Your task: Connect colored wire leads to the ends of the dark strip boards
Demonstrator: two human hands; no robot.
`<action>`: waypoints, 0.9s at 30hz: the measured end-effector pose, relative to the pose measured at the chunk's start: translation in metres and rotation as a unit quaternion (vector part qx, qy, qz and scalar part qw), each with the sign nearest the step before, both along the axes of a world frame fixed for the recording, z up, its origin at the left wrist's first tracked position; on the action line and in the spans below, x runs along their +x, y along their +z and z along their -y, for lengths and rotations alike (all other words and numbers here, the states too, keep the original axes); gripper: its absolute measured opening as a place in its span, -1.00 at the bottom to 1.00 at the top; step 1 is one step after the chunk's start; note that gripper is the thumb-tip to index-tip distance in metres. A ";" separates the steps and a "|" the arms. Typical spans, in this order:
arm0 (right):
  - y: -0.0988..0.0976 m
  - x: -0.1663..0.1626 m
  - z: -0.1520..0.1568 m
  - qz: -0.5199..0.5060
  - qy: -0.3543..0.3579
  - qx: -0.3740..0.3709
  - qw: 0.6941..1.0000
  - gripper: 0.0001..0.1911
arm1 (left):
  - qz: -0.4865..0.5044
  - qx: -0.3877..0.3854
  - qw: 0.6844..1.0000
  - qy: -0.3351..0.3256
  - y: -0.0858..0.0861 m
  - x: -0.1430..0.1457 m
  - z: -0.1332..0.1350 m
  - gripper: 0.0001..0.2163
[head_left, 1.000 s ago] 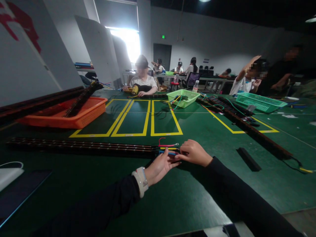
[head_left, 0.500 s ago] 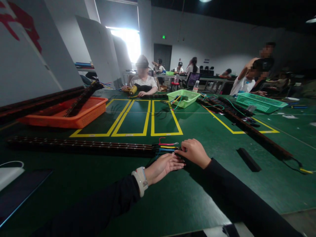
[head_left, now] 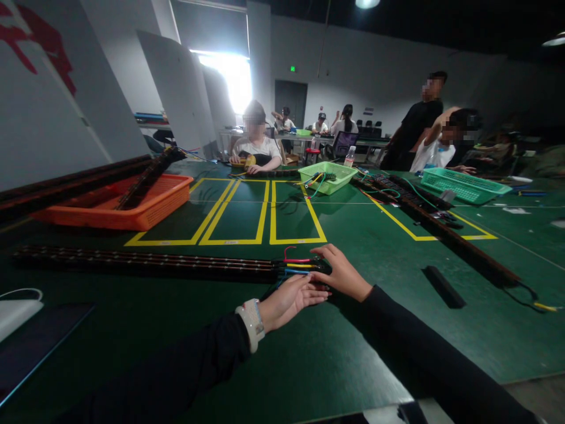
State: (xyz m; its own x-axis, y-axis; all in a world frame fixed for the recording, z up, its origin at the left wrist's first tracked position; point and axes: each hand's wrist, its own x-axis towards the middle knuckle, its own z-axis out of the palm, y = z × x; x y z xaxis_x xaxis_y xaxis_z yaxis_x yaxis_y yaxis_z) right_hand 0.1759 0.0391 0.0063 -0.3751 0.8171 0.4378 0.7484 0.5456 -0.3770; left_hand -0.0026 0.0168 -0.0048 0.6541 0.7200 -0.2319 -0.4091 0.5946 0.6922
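Note:
A long dark strip (head_left: 145,263) lies across the green table (head_left: 353,347) in front of me. Red, yellow and blue wires (head_left: 300,265) stick out of its right end. My right hand (head_left: 342,274) curls over that end, its fingertips on a small dark piece where the wires come out. My left hand (head_left: 289,300) rests palm up just below the wires, its fingers stretched out and loosely together, touching the strip's end. Both arms wear black sleeves, and a pale band sits on my left wrist.
An orange basket (head_left: 119,203) holds more strips at the left. A light green basket (head_left: 327,175) and a teal basket (head_left: 465,184) stand farther back. Another long strip (head_left: 445,229) runs along the right, and a small black bar (head_left: 442,286) lies near it. Several people sit or stand beyond.
My right hand has slid a little left onto the wire ends and flattened. My left hand has dropped slightly below the wires. A person in black has walked left behind the table.

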 end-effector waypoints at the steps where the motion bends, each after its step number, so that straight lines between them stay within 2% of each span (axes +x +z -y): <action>1: -0.002 -0.001 0.000 0.004 0.005 -0.004 1.000 -0.51 | -0.004 -0.002 1.000 0.003 0.001 0.000 0.000 -0.82; 9: -0.012 -0.009 -0.005 0.009 0.011 -0.017 1.000 -0.71 | -0.011 -0.012 1.000 0.013 0.003 0.001 0.001 -0.86; 16: -0.013 -0.013 -0.005 0.015 -0.019 0.018 1.000 -0.90 | 0.000 -0.017 0.999 0.029 0.005 0.001 0.002 -0.86; 23: -0.009 -0.018 -0.001 0.078 -0.034 0.114 0.990 -0.94 | 0.039 -0.032 0.998 0.039 0.002 0.002 -0.001 -0.83; 27: -0.006 -0.018 0.003 0.167 -0.013 0.205 0.964 -0.87 | 0.052 -0.049 0.996 0.052 0.001 0.003 -0.001 -0.77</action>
